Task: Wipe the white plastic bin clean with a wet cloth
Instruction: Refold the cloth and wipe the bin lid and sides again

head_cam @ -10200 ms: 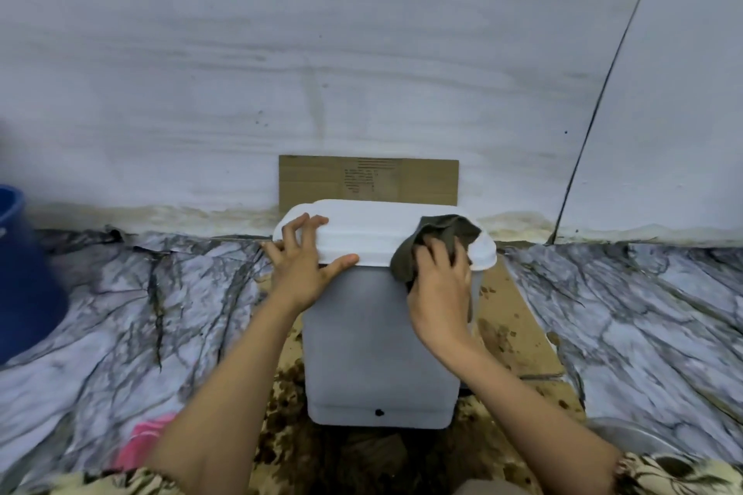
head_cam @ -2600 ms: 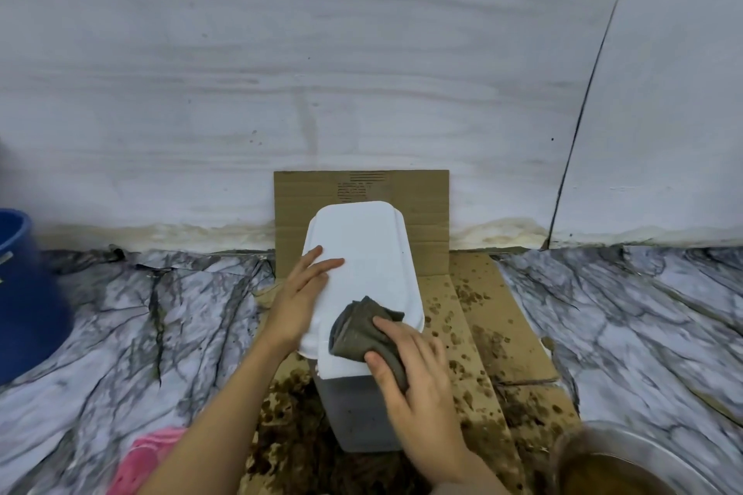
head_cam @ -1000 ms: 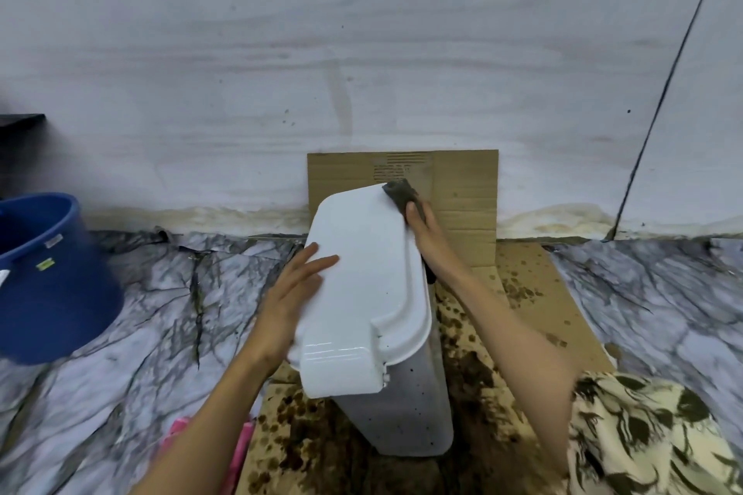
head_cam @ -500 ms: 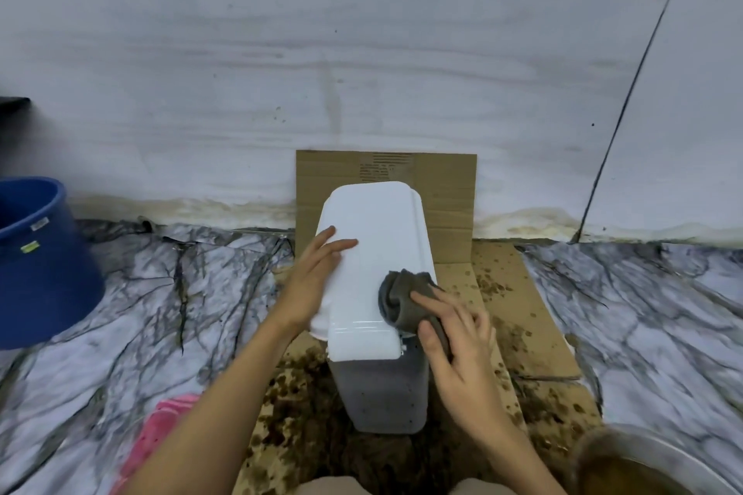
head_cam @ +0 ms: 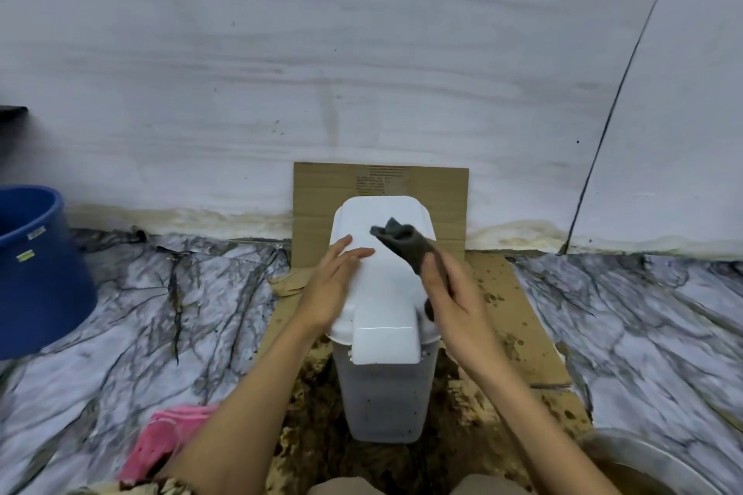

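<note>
on the bin lid [head_cam: 382, 253], left hand [head_cam: 333, 285] flat, right hand [head_cam: 450, 293] pinching cloth [head_cam: 406, 245].

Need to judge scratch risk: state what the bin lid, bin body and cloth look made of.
Bin lid: glossy white plastic, showing sheen. Bin body: frosted, translucent-looking plastic, speckled with dark spots. Cloth: soft dark grey fabric, bunched in the right hand; exact fibre unclear.
</note>
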The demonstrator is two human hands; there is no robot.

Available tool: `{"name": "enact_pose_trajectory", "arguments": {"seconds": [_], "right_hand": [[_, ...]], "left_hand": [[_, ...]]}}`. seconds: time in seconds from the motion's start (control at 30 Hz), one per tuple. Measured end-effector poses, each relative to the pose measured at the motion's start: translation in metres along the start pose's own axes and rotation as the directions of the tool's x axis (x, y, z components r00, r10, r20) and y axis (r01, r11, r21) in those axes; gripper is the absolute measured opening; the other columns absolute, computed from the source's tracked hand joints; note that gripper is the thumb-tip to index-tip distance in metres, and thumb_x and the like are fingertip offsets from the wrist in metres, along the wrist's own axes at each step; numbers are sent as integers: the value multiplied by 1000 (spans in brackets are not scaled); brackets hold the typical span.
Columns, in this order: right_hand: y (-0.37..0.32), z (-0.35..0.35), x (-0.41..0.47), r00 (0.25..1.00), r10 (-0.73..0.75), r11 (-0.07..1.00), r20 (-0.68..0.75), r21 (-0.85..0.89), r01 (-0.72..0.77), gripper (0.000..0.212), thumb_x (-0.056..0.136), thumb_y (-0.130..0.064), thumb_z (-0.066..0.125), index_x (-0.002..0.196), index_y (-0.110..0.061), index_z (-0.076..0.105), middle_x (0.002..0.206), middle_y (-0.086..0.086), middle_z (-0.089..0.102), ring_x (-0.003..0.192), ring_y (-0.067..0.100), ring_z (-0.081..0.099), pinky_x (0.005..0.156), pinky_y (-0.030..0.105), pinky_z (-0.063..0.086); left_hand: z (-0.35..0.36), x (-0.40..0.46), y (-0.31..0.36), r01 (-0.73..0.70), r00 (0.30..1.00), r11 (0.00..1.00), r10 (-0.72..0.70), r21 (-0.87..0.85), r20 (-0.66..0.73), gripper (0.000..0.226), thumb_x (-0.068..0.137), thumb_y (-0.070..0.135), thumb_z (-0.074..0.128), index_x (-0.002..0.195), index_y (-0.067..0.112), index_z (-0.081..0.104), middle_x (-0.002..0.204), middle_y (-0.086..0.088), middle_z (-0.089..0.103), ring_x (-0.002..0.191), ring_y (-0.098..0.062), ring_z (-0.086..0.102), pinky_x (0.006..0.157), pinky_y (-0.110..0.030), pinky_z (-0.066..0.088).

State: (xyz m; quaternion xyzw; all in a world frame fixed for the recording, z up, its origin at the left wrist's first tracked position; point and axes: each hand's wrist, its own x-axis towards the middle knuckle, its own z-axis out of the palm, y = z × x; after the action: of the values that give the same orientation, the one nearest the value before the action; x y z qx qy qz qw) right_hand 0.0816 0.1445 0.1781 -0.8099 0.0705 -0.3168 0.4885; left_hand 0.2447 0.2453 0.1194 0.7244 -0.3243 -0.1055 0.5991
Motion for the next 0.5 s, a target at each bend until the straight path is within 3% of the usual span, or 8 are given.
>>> {"name": "enact_pose_trajectory", "arguments": {"seconds": [0.07, 0.1, 0.17, 0.23, 0.37, 0.43, 0.5], "right_hand": [[10, 8, 13, 990, 0, 916, 140, -396, 56, 41, 95, -55, 27, 130, -45, 47, 135, -19, 52, 121, 20, 44, 99, 38, 31], [18, 15, 12, 978, 22, 808, 209, -579, 106, 45, 96, -57, 24, 135, -44, 42, 144, -20, 42, 128, 20, 36, 103, 38, 23], [31, 26, 4, 956, -20, 624, 292, -744, 240, 53, 95, -61, 16, 140, -42, 38, 152, -19, 29, 139, 19, 22, 109, 35, 11], [40, 23, 10, 962, -18, 590, 271, -774, 229, 56, 94, -62, 13, 141, -43, 36, 153, -19, 26, 144, 17, 16, 114, 36, 6], [52, 6, 48, 962, 233, 681, 141, -730, -57, 47, 97, -55, 27, 142, -43, 33, 156, -18, 20, 145, 19, 13, 118, 42, 12], [51, 8, 39, 975, 180, 731, 132, -681, -43, 45, 97, -52, 31, 140, -40, 40, 154, -18, 24, 144, 18, 14, 118, 39, 14], [46, 15, 7, 995, 21, 795, 101, -605, 45, 41, 97, -49, 36, 134, -38, 48, 148, -21, 33, 141, 14, 20, 116, 36, 16]], "left_hand": [[0, 1, -3, -3, 1000, 999, 3, -36, -2, 29, 102, 33, 32, 117, 43, 55, 150, 7, 36, 138, -13, 31, 115, -38, 26], [-2, 0, -5, -3, 1000, 999, 3, -49, -3, 29, 103, 34, 30, 123, 42, 49, 149, 8, 36, 139, -13, 31, 115, -34, 27], [-4, -1, -10, -5, 1000, 998, 5, -66, -1, 31, 102, 39, 29, 131, 43, 39, 146, 15, 35, 138, -8, 30, 109, -20, 27], [-3, 0, -14, 7, 1000, 999, -7, -53, 1, 40, 100, 48, 25, 137, 41, 37, 147, 16, 34, 139, -6, 28, 113, -26, 25], [5, 7, -11, 29, 999, 999, -28, 43, -38, 41, 101, 42, 27, 139, 34, 42, 151, 13, 33, 141, -7, 24, 119, -39, 17], [3, 7, -13, 13, 999, 998, -10, 62, -45, 38, 102, 38, 31, 137, 33, 45, 149, 14, 33, 141, -8, 24, 119, -39, 17], [-1, 4, -18, 0, 999, 997, 4, 77, -43, 36, 102, 36, 32, 135, 32, 46, 146, 17, 33, 142, -9, 24, 118, -38, 17]]}}
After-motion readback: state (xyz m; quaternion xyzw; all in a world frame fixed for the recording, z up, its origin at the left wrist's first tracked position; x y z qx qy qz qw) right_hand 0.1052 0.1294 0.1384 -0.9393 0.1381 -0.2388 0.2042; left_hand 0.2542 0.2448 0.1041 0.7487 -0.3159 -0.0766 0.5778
